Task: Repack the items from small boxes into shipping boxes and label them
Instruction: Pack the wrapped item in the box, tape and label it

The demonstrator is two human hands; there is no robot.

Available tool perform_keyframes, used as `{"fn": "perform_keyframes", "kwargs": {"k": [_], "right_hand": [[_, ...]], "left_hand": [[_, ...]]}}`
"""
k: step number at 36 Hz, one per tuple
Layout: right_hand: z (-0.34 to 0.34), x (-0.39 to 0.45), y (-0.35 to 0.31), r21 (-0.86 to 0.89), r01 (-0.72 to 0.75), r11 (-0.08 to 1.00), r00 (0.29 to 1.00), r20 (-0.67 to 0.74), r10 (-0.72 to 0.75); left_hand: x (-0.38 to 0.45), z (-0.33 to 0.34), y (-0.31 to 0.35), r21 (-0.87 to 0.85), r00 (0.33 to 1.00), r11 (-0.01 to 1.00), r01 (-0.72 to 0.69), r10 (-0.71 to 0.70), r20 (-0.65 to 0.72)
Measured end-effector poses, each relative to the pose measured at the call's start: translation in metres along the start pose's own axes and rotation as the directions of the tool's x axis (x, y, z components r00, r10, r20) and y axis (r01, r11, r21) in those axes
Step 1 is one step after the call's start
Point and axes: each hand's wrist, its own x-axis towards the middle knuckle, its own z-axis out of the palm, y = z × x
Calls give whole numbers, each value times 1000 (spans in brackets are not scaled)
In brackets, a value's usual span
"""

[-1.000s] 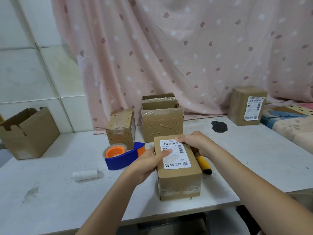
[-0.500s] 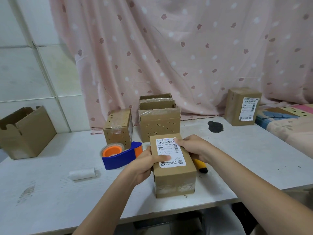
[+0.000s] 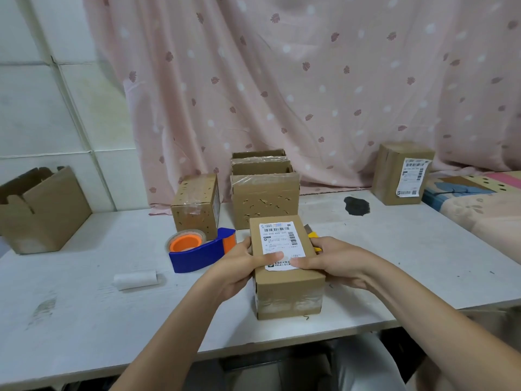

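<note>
**Labelled box held at the table's front edge**

The taped shipping box [image 3: 287, 275] is stood near the front edge of the white table [image 3: 423, 249]; its white label [image 3: 280, 245] is pressed flat on top by both thumbs; the left hand [image 3: 239, 266] and right hand [image 3: 329, 261] are clamped on opposite sides, fingers curled round the walls. The cardboard is judged stiff and light; the taped faces may be slippery, so hold is best taken on the bare side walls. A blue tape dispenser [image 3: 201, 251] lies just beside it; punctured small boxes [image 3: 263, 200] are stood behind; another labelled box [image 3: 403, 173] is set well apart at the right.
</note>
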Motion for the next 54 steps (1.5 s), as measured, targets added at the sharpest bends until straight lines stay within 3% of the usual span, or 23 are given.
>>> {"fn": "perform_keyframes", "kwargs": {"k": [6,16,24,30,39,45,49,54], "right_hand": [[-3,-2,-3,15,-17,1000,997,79,16],[-8,-5,-16,-9,-53,999,991,120,54],[-1,27,-44,-133,-104,986,968,-243,69],[20,42,-60,-184,-208,961,929,-344,136],[12,46,-54,-41,-200,979,917,-360,172],[10,37,-39,-41,-217,975,946,-255,200],[12,31,-33,6,-161,987,958,-241,158],[12,17,-34,8,10,1000,952,-307,-7]], "left_hand": [[-3,-6,-2,36,995,999,3,-7,100],[-4,-6,-11,-76,992,997,-33,41,118],[0,-8,-10,-19,995,1000,-22,23,93],[0,-10,-11,19,994,1000,-25,23,107],[1,-13,-12,47,993,999,-22,17,113],[-2,-14,-5,85,997,996,-12,5,83],[-6,-9,-5,116,997,992,-44,36,74],[-14,-4,-4,153,996,985,-75,67,58]]}}
